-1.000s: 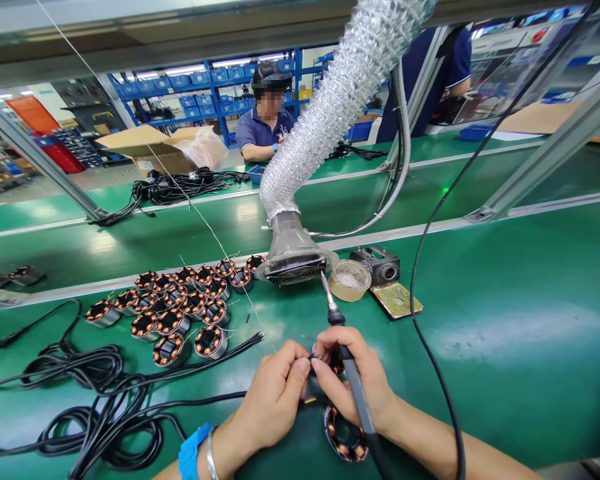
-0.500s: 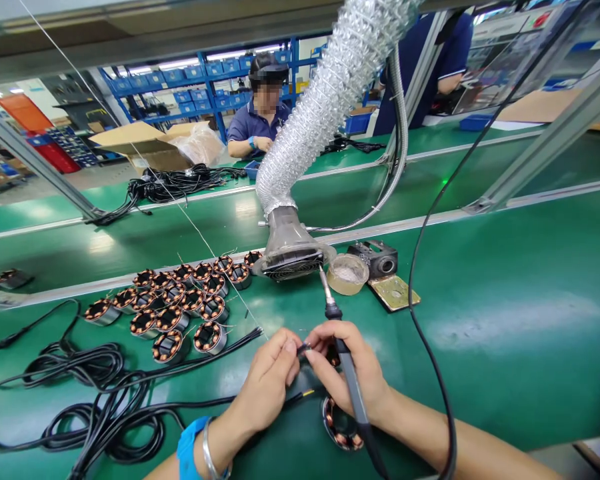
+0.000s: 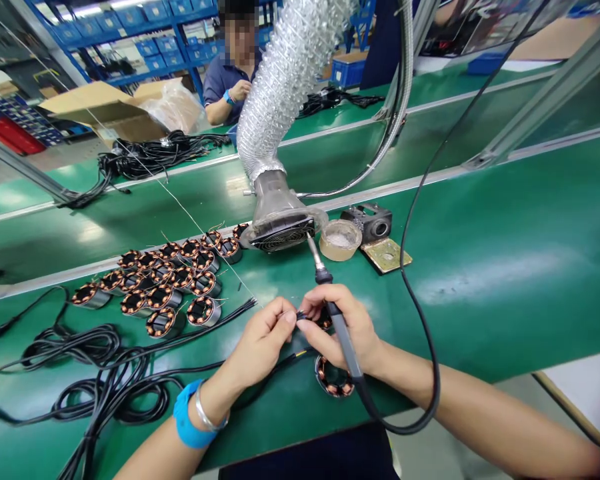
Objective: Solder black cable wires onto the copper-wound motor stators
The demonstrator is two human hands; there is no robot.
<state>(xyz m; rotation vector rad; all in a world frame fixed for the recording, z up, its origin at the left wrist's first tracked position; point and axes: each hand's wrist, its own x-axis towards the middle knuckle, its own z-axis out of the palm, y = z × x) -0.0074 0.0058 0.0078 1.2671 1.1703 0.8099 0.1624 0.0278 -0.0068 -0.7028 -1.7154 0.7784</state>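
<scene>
My left hand (image 3: 267, 337) and my right hand (image 3: 347, 327) meet at the table's front, fingertips pinching a small dark piece (image 3: 300, 315), too small to name surely. A soldering iron (image 3: 343, 333) rests in my right hand between thumb and forefinger, its metal tip pointing up and away towards the fume hood. Under my right hand lies a copper-wound motor stator (image 3: 333, 379), partly covered; another shows behind my fingers. Beside my left hand, a black cable (image 3: 280, 363) ends in bared coloured wires.
Several stators (image 3: 163, 297) stand at the left behind coiled black cables (image 3: 100, 373). A fume hood (image 3: 280, 220) hangs ahead, near a round tub (image 3: 340, 240) and an iron stand (image 3: 375, 223) with a sponge tray (image 3: 387, 255). A person (image 3: 235, 73) sits across the bench.
The view has tilted down and shifted, so the bench appears higher in it. My hands stay together at the small dark piece, with the soldering iron still in my right hand.
</scene>
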